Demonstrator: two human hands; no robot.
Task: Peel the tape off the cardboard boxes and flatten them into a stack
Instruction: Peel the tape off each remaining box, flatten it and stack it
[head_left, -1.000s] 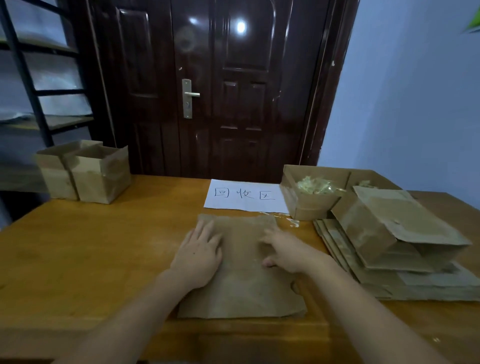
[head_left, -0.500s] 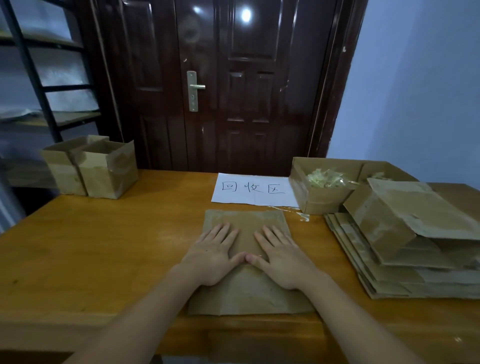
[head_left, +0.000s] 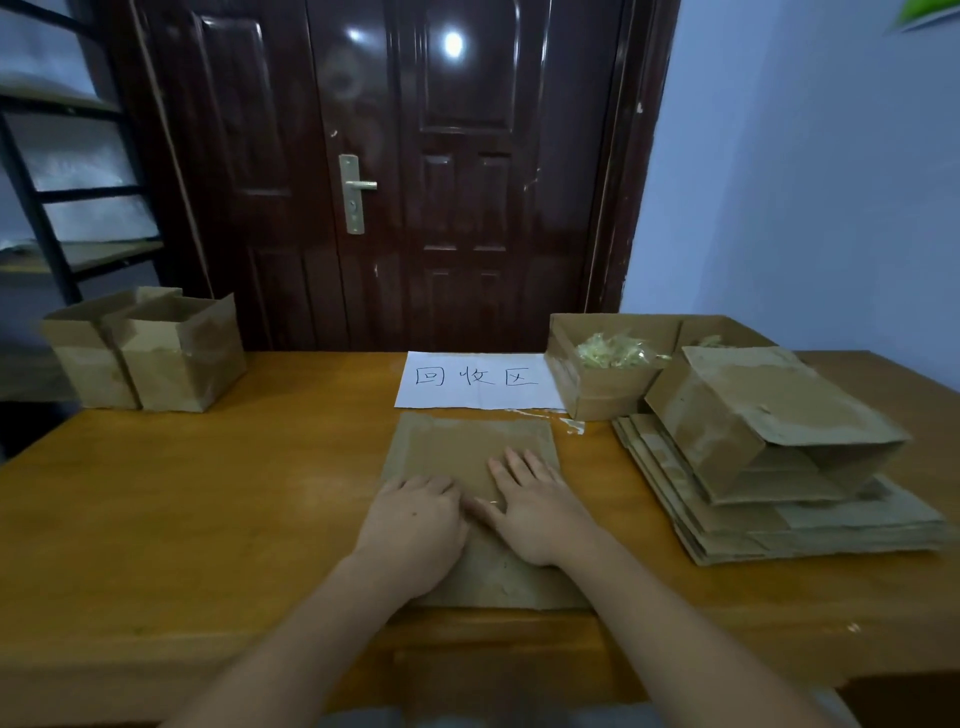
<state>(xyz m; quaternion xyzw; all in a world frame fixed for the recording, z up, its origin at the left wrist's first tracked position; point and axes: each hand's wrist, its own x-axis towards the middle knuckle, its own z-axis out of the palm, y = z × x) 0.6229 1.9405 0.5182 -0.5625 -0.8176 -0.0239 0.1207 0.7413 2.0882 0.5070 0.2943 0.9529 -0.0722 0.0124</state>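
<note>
A flattened cardboard box lay on the wooden table, right in front of the person and just below a white paper sign with handwritten characters. Both hands rested on its near half. The right hand lay flat, fingers spread and straight, pressing the cardboard down. The left hand sat beside it, touching it at the thumb side; where half a second before its fingers had been stretched out flat, they were now drawn back and curled under, so I could not tell whether they gripped anything. The right hand had barely shifted.

To the right stood a stack of flattened boxes with a part-collapsed box lying tilted on top. Behind it, an open box held crumpled strips of peeled tape. At the far left corner of the table stood two upright open boxes, touching each other. A dark wooden door rose behind the table.
</note>
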